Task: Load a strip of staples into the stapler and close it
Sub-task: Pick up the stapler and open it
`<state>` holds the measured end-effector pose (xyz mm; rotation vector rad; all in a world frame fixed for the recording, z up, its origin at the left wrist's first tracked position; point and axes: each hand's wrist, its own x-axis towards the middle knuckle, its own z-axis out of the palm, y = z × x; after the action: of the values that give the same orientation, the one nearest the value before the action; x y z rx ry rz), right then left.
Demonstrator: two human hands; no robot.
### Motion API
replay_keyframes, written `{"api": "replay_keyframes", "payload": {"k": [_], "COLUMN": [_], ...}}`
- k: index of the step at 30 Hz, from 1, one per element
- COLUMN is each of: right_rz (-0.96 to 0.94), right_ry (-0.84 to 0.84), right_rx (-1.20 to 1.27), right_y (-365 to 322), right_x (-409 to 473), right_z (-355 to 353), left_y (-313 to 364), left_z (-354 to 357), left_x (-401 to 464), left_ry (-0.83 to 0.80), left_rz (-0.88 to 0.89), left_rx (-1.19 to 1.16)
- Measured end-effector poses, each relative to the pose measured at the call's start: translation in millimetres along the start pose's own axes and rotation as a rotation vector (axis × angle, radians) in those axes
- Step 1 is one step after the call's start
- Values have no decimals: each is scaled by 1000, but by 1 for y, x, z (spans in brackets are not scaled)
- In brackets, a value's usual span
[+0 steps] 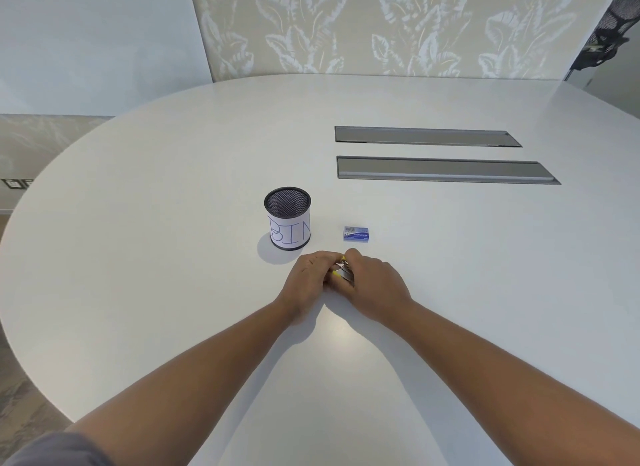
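A small stapler (343, 270), yellow with bare metal parts, sits between my two hands at the middle of the white table (173, 223). My left hand (308, 275) grips it from the left and my right hand (375, 280) from the right, fingers curled over it. Most of the stapler is hidden by the fingers, so I cannot tell whether it is opened or closed. A small blue box of staples (356, 233) lies closed on the table just beyond my right hand. No loose strip of staples shows.
A black mesh cup (287, 219) with a paper label reading "BIN" stands beyond my left hand. Two grey recessed cable slots (443, 170) run across the far right of the table. A black mesh chair (609, 32) stands at the far right.
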<state>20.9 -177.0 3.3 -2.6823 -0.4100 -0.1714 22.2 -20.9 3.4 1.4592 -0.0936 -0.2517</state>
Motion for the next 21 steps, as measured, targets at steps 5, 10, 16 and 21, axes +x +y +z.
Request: {"api": "replay_keyframes", "payload": {"k": [5,10,16,21], "right_rz": [-30,41,106,38], "right_ry": [-48,-24,-8,-38], "right_rx": [-15,85,139,108], "right_y": [2,1,2,3], "right_x": [2,1,1,0], "right_z": [-1,-2,-1,-2], "left_y": [1,1,-2,-2], "left_z": [1,1,3,5], "left_x": [-1,2,0,0], "left_ry": [-59,9,150,168], "left_rz": [-2,-20,-16,5], "left_rx": [-47,-50,-28,-17]}}
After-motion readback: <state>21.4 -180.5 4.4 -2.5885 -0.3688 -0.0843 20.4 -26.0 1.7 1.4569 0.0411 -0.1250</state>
